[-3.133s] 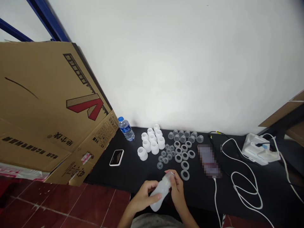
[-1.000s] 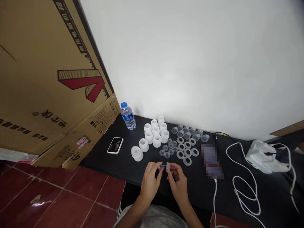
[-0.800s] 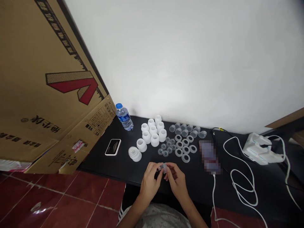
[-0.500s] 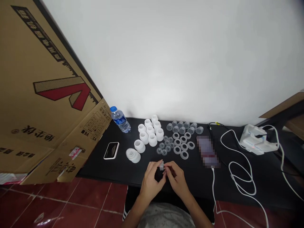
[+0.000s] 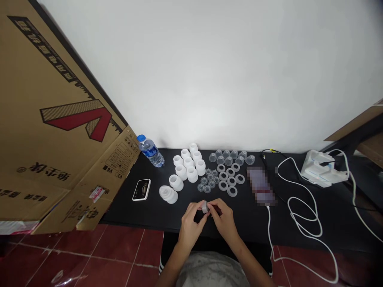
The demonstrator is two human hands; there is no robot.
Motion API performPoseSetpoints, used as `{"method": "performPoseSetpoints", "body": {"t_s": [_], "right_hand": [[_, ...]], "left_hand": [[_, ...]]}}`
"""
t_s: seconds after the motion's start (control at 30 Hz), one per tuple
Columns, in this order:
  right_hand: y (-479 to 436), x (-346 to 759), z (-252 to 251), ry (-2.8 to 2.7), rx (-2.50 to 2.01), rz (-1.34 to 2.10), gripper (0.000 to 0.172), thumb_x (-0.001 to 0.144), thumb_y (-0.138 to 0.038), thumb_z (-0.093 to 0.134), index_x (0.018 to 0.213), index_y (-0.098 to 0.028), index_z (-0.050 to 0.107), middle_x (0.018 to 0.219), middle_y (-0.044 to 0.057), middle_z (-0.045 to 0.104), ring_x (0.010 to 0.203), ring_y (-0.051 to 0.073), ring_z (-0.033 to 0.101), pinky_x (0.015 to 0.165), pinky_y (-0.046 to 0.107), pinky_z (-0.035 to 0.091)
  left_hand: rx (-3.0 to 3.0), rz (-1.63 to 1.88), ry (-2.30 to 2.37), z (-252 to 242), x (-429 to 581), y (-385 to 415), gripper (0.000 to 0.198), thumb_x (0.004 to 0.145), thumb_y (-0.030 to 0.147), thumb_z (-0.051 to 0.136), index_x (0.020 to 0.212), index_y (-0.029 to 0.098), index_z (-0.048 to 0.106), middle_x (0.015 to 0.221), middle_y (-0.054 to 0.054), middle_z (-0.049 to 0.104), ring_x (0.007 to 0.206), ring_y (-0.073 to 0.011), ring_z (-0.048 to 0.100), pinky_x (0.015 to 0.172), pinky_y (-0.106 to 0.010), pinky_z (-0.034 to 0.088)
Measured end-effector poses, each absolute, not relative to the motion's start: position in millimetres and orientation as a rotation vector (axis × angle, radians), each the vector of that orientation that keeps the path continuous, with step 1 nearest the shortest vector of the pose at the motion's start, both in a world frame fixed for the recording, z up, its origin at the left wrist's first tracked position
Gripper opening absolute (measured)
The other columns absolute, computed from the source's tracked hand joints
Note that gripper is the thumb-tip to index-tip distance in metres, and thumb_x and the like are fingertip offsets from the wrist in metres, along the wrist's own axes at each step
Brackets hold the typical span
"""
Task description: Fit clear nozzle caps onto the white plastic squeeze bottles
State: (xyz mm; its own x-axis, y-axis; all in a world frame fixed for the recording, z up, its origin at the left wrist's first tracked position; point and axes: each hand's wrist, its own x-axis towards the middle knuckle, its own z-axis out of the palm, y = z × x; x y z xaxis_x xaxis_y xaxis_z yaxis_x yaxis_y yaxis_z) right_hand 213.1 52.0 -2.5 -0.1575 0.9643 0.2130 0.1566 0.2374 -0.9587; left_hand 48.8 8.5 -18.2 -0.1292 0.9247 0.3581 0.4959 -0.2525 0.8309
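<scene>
Over the front of the black table, my left hand [image 5: 190, 221] pinches a small translucent plastic piece [image 5: 205, 207] between thumb and fingers. My right hand [image 5: 222, 216] has its fingertips closed on the other side of the same piece. Beyond my hands lie several small clear round parts [image 5: 211, 178], with translucent rings [image 5: 232, 191] to their right. Clear dome caps [image 5: 228, 161] stand behind the rings. To the left are several white open-necked bottles [image 5: 181, 172], and nearer me a white bottle with a translucent cover [image 5: 168, 194].
A water bottle [image 5: 151, 151] and a white-edged black device [image 5: 141, 189] are on the left, by a large cardboard box [image 5: 74, 159]. A blurred phone [image 5: 261, 185] on a white cable [image 5: 312, 221] and a white charging dock [image 5: 324, 169] lie to the right. A wall closes off the back.
The small plastic piece has turned between my fingertips, showing more of its round face. Both hands stay close together, and the view has shifted slightly.
</scene>
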Motion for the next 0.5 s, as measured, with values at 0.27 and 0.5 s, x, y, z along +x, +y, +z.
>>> {"method": "performPoseSetpoints", "body": {"t_s": [0.27, 0.5], "right_hand": [[50.9, 216.8, -8.3, -1.361, -1.104, 1.122, 0.028, 0.099, -0.050, 0.080, 0.092, -0.023, 0.079, 0.084, 0.005, 0.078, 0.077, 0.023, 0.075, 0.070, 0.032, 0.061], [49.1, 216.7, -3.3, -1.398, -1.077, 1.078, 0.027, 0.098, -0.048, 0.081, 0.088, -0.023, 0.080, 0.081, 0.004, 0.076, 0.074, 0.021, 0.072, 0.069, 0.031, 0.058]], "left_hand": [[1.677, 1.348, 1.718, -15.2, 53.0, 9.4, 0.024, 0.097, 0.026, 0.080, 0.120, 0.026, 0.078, 0.129, -0.012, 0.071, 0.121, -0.0303, 0.074, 0.103, -0.048, 0.064], [1.612, 1.346, 1.581, -19.1, 51.0, 9.3, 0.027, 0.098, 0.026, 0.079, 0.124, 0.025, 0.071, 0.131, -0.011, 0.079, 0.111, -0.0276, 0.079, 0.095, -0.045, 0.067]]}}
